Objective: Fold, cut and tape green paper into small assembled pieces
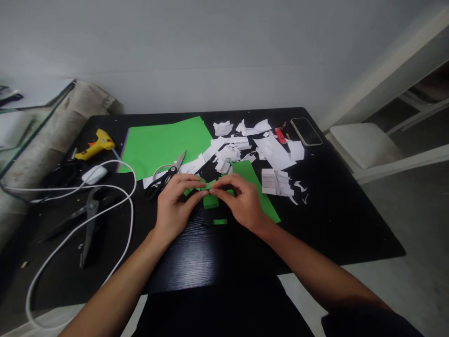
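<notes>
Between the fingertips of both hands is a small strip of green paper (209, 185). My left hand (175, 201) pinches its left end, thumb below and fingers above. On the other end, my right hand (238, 196) pinches with thumb and forefinger. Just beneath the fingertips sits a small folded green paper piece (211, 201), box-like in shape. A smaller green paper piece (220, 221) lies nearer to me on the black table. More green bits are partly hidden behind the hands. Black-handled scissors (168, 177) lie beside my left hand, blades pointing away.
A large green sheet (164, 140) lies at the back, a narrower green sheet (257, 192) by my right wrist. White paper scraps (229, 154) and a phone (306, 131) are behind. Leftward are a yellow glue gun (97, 144), large dark shears (90, 215) and a looping white cable (131, 224).
</notes>
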`<move>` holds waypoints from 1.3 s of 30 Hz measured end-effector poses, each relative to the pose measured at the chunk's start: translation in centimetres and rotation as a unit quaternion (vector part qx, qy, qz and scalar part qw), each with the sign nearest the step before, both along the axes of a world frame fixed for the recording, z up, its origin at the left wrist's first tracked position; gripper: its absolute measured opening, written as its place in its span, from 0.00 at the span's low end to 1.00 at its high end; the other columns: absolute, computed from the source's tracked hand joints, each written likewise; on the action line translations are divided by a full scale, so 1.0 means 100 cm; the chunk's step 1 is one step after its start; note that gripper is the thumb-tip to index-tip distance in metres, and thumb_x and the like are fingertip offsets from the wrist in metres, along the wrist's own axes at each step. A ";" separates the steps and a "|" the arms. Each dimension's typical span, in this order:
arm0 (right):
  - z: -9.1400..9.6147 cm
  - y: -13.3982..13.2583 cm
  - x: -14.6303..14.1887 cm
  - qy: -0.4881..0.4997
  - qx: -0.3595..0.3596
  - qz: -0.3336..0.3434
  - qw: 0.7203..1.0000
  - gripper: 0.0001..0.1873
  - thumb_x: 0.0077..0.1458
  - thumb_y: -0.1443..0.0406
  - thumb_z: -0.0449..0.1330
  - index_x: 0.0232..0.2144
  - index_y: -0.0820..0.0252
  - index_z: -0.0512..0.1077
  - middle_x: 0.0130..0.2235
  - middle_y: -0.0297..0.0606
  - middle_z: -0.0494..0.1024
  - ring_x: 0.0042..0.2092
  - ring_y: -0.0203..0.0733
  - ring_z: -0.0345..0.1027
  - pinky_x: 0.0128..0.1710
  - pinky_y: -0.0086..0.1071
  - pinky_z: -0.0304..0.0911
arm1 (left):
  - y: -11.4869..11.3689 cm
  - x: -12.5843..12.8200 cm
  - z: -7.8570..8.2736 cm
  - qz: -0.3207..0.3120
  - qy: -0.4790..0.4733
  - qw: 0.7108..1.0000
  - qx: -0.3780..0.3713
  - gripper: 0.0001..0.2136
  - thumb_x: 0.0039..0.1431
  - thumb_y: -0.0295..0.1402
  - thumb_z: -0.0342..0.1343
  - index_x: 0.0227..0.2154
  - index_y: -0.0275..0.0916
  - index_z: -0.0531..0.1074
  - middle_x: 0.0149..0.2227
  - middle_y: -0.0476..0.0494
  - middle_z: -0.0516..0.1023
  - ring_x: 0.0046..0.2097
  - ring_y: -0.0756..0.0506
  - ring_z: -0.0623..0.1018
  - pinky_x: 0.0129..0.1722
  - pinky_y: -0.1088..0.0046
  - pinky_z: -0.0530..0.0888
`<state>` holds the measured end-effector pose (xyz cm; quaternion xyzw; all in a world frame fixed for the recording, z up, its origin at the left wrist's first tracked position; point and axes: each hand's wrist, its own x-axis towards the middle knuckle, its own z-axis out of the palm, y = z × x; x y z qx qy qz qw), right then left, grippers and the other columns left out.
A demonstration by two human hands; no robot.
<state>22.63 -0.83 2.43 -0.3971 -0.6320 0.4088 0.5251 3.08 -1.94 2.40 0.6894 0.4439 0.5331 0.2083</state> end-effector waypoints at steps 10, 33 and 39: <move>0.009 -0.004 -0.002 0.015 -0.055 0.007 0.998 0.06 0.60 0.60 0.72 0.39 0.52 0.81 0.28 0.29 0.74 0.30 0.36 0.67 0.31 0.34 0.68 | -0.001 -0.001 0.002 0.006 0.024 0.999 0.036 0.06 0.64 0.27 0.69 0.40 0.46 0.83 0.39 0.47 0.83 0.44 0.44 0.82 0.46 0.63 0.79; 0.011 -0.002 -0.006 0.138 -0.211 0.022 0.967 0.23 0.49 0.56 0.78 0.38 0.55 0.71 0.35 0.33 0.82 0.27 0.36 0.77 0.22 0.29 0.68 | -0.008 0.005 0.003 0.017 -0.010 0.991 -0.129 0.07 0.67 0.35 0.62 0.33 0.39 0.76 0.28 0.51 0.75 0.29 0.50 0.72 0.30 0.74 0.69; 0.008 -0.002 -0.008 0.147 -0.232 0.051 0.960 0.20 0.48 0.56 0.79 0.38 0.56 0.77 0.34 0.35 0.83 0.28 0.38 0.76 0.24 0.31 0.69 | -0.007 0.009 0.004 0.016 -0.062 0.986 -0.155 0.08 0.66 0.37 0.63 0.33 0.40 0.78 0.27 0.51 0.78 0.29 0.50 0.74 0.29 0.74 0.71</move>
